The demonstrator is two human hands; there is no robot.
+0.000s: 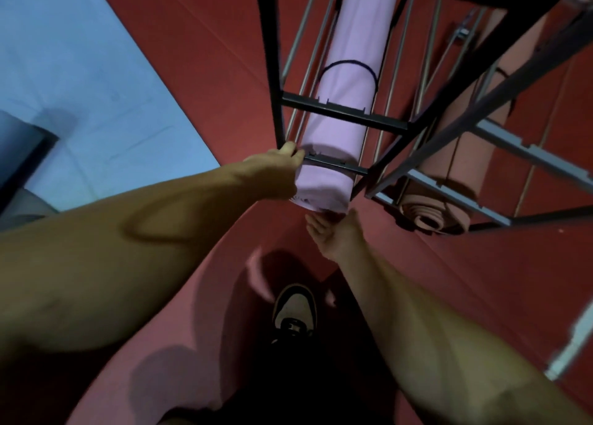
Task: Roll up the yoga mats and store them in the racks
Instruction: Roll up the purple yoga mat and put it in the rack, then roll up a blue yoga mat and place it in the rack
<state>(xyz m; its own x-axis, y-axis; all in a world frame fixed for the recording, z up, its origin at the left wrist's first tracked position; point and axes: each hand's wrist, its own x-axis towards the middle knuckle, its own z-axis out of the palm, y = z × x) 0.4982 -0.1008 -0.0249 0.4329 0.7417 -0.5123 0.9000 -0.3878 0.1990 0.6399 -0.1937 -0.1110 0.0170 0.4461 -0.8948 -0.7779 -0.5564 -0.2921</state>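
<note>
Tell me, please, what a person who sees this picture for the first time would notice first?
The eye falls first on the rolled lilac mat lying in the dark metal rack at the centre. The left hand holds its near end from the side, and the open right hand is under that end. A rolled salmon mat lies in the grey rack to the right, and a light blue mat is spread on the red floor at upper left.

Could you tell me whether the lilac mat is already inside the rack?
Mostly in: the rolled lilac mat lies between the rack rails, its near end still protruding.
</note>
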